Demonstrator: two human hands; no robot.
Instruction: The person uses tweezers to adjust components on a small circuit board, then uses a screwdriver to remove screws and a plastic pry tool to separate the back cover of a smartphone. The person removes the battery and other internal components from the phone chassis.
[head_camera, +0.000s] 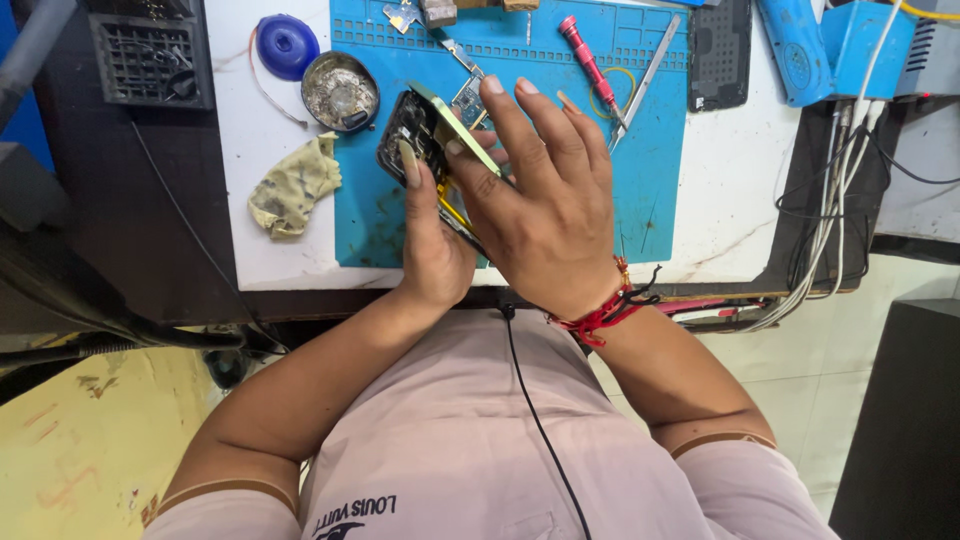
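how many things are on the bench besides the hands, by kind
opened phone held by left hand and right hand: 1
red-handled screwdriver: 1
tweezers: 1
blue work mat: 1
round metal tin: 1
blue round lid: 1
yellowish cloth: 1
dark phone panel lying flat: 1
total: 8

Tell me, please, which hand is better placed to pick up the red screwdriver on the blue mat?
Probably the right hand: its fingertips lie just beside the red screwdriver, while the left hand grips the opened phone from below.
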